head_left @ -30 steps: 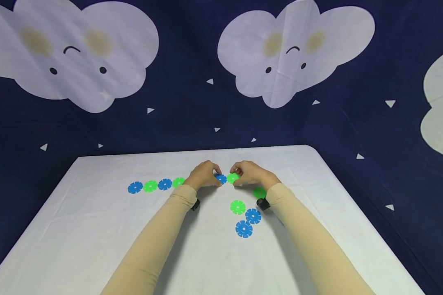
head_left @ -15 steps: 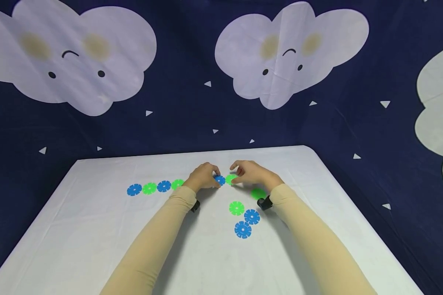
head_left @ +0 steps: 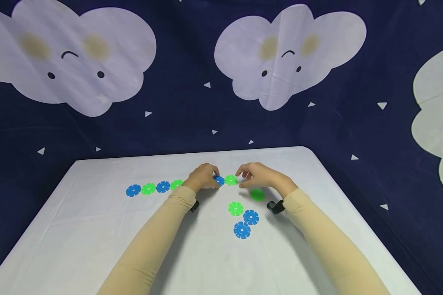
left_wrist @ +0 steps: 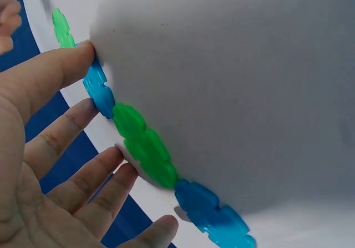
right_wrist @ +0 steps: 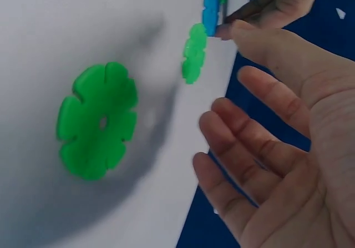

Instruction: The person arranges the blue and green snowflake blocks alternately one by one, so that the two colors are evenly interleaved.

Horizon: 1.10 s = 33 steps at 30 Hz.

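Note:
My left hand pinches a blue notched disc by its edges between thumb and index finger; the disc is at the table's far middle. Touching its right side is a green notched disc. Just right of that, my right hand hovers with fingers spread and nothing between them. Another green disc lies below the right hand. To the left runs a row of alternating blue and green discs, ending in a blue disc. Part of this row is hidden under my left hand in the head view.
Nearer me on the white table lie a loose green disc, a blue disc and another blue one, close together. Behind the table hangs a dark blue cloth with printed clouds.
My right hand has let go of the green disc at the row's right end and drawn back to the right. My left hand has kept its hold on the blue disc.

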Motion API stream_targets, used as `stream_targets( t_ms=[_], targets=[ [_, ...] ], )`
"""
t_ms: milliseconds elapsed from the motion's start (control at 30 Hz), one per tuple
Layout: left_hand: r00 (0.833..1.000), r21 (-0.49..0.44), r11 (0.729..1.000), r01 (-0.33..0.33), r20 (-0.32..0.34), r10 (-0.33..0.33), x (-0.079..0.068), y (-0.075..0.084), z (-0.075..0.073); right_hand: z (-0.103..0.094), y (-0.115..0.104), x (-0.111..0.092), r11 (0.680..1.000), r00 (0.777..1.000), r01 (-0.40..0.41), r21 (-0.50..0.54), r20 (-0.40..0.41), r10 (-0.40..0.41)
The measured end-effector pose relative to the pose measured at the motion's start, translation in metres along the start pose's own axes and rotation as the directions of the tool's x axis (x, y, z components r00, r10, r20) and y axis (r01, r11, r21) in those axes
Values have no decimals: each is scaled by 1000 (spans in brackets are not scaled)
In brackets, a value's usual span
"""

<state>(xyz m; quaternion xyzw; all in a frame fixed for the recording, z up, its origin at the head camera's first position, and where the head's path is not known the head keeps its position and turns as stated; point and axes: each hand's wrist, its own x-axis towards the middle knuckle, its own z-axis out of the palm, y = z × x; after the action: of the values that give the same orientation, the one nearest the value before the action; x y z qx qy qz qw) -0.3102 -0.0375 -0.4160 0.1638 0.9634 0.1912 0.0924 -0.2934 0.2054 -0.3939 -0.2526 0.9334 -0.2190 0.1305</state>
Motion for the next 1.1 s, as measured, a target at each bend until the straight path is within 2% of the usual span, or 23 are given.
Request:
stream_targets(
  t_ms=[300,500,867,1100],
  targets=[
    [1000,33,999,-14,3,14,0,2,-1,2,-4,-33,1000,998,-27,-3,58,27],
    [999,27,998,-51,2,51,5,4,2,7,-6,-51,1000,995,-27,-11,95,28],
    [997,-27,997,-77,-22,76,11,12,10,22,-8,-67,999,992,-48,-2,115,48],
    [997,-84,994,-68,-31,66,14,17,17,34,-8,-75,1000,996,-25,0,84,25]
  ],
)
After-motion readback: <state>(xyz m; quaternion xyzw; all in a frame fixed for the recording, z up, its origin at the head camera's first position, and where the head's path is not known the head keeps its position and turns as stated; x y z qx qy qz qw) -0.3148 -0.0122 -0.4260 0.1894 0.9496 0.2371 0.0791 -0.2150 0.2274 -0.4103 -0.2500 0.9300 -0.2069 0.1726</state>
